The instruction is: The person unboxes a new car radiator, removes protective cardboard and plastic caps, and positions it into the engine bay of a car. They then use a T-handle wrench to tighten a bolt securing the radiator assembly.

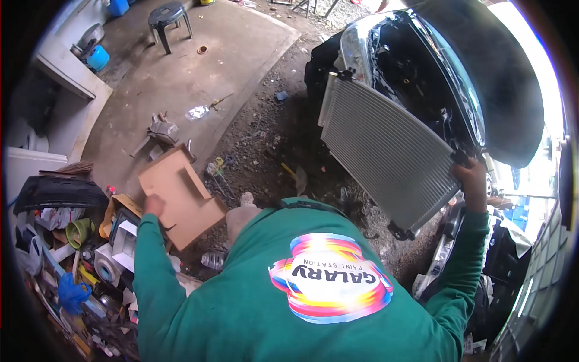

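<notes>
My right hand (470,175) grips one corner of a silver finned car condenser (386,151), its fingers closed by a dark bracket. The condenser hangs tilted in front of the open front of a dark car (422,66). At the left, my left hand (154,205) is closed on the edge of an open brown cardboard box (181,199). The box is tilted, and its visible inside holds nothing I can see. Some fingers of my left hand are hidden behind the cardboard.
Clutter with a blue plastic bag (73,293) and a green container (78,232) piles up at the left. A dark stool (167,17) stands on the concrete slab (241,36). Loose car parts (443,247) lie by my right arm. Gravelly ground (265,120) runs between slab and car.
</notes>
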Demonstrator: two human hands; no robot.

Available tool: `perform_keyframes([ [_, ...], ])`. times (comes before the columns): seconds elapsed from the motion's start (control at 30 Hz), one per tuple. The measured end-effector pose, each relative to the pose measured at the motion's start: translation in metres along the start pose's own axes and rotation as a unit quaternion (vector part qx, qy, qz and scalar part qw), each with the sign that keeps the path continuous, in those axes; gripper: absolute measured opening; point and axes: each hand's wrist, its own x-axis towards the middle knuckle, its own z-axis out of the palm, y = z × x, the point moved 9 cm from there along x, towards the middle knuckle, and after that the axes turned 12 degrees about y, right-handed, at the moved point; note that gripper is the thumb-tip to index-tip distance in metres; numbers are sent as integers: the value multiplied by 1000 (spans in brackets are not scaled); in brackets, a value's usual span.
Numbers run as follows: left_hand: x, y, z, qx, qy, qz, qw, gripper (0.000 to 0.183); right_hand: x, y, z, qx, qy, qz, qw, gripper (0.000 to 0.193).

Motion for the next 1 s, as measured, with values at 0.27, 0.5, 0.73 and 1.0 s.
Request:
perform_keyframes([
  [0.27,-331,201,126,123,-717,183,661,58,-44,70,-52,26,82,43,995,27],
  [0.5,-370,219,150,140,-664,193,709,48,-60,151,-72,-10,88,75,993,25],
  [0.73,-385,267,132,158,-655,199,712,41,-75,244,-52,-4,95,33,995,26],
  [1.0,-289,412,107,40,-412,144,899,30,-87,334,-13,-91,38,13,995,26],
])
